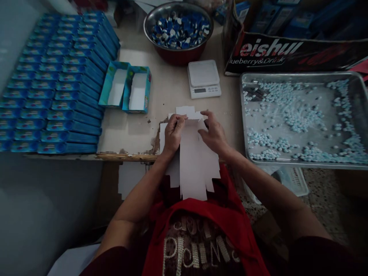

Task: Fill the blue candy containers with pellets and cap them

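Note:
A white, unfolded box blank point(194, 161) extends from the table edge down over my lap, with its plain side up and part of its side wall folded. My left hand point(174, 132) is closed, pinching the top left corner of the blank between thumb and fingers. At the top right corner, my right hand point(213, 134) is open, its thumb and forefinger apart around a small raised flap. More flat white cardboard lies beneath the blank and shows at its sides.
Left stand stacked blue boxes point(57, 84) beside two open box trays point(137, 90). Behind are a metal bowl point(178, 53) of blue and white pieces and a white scale point(204, 78). Right are a metal tray point(301, 163) of pale blue pellets and a black carton point(287, 53).

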A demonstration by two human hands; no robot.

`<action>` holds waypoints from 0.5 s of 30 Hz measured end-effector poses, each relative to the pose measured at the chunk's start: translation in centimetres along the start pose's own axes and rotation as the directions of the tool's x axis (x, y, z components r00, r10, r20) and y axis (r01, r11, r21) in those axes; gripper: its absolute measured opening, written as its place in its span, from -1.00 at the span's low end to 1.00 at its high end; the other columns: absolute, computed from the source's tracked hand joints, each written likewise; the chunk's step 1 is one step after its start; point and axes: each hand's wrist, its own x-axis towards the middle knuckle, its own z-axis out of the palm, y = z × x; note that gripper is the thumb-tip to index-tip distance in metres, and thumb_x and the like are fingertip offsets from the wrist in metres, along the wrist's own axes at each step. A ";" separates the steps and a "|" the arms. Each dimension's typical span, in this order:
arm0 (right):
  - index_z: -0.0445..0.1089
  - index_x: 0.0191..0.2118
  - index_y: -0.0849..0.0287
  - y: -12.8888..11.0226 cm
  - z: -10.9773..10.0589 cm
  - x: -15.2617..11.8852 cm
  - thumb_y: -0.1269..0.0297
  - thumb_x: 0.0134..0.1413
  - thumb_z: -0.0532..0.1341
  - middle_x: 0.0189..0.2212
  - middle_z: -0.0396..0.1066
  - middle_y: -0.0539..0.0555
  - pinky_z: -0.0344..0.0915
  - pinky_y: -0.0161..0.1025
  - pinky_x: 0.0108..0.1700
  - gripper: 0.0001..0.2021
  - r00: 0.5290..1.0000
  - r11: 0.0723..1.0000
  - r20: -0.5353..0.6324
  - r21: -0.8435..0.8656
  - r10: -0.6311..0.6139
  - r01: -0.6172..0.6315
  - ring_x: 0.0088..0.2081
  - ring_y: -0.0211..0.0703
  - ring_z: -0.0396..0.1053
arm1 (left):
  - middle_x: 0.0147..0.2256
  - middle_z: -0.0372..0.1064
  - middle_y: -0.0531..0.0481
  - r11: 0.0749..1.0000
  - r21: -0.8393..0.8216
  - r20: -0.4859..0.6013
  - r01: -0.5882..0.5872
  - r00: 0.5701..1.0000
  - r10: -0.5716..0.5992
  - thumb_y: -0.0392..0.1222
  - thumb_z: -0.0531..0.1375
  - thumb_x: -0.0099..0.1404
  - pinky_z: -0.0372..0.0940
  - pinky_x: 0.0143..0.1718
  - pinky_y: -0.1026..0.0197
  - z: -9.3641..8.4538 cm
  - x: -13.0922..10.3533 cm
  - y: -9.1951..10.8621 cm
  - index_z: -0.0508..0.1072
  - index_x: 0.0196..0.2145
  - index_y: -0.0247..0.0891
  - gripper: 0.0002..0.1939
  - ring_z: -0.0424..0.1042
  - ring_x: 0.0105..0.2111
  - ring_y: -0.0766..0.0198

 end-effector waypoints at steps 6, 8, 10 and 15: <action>0.50 0.37 0.21 -1.0 -2.8 1.8 0.26 0.37 0.21 -0.13 0.65 0.18 0.43 -0.06 0.01 -0.48 0.969 0.997 0.242 -0.033 -0.055 0.065 -0.13 0.05 0.53 | -0.08 0.62 -0.08 0.976 0.219 0.069 0.003 0.997 -0.019 -0.07 0.25 0.59 0.41 0.32 -0.03 -1.0 0.2 1.6 0.41 -0.32 -0.12 -0.73 0.60 0.17 0.02; 0.58 0.31 0.21 -1.6 -3.9 2.6 0.25 0.45 0.15 -0.01 0.68 0.22 0.46 -0.10 0.02 -0.54 0.944 0.999 0.329 0.002 -0.036 0.037 -0.06 0.04 0.57 | -0.08 0.60 -0.11 0.925 0.380 0.093 -0.020 0.996 -0.016 -0.19 0.30 0.52 0.44 0.25 -0.01 -1.2 0.3 2.3 0.44 -0.34 -0.14 -0.78 0.60 0.07 0.04; 0.64 0.19 0.22 -2.5 -4.7 3.5 0.23 0.52 0.11 0.04 0.69 0.24 0.48 -0.15 -0.05 -0.59 0.916 0.999 0.400 0.010 0.033 -0.040 -0.05 0.02 0.60 | -0.10 0.57 -0.13 0.846 0.533 0.085 -0.027 0.996 -0.022 -0.28 0.35 0.44 0.46 0.19 -0.03 -1.2 0.5 3.0 0.48 -0.35 -0.16 -0.81 0.58 0.00 0.02; 0.70 0.14 0.21 -5.6 -4.4 5.3 0.15 0.51 0.27 -0.03 0.72 0.25 0.48 -0.05 0.10 -0.66 0.914 0.905 0.404 -0.399 0.030 0.146 0.01 0.12 0.65 | -0.04 0.60 -0.25 0.614 0.786 0.197 -0.076 0.972 -0.132 -0.39 0.31 0.42 0.51 0.15 -0.07 -0.6 0.9 4.7 0.59 -0.30 -0.23 -0.87 0.60 0.00 -0.07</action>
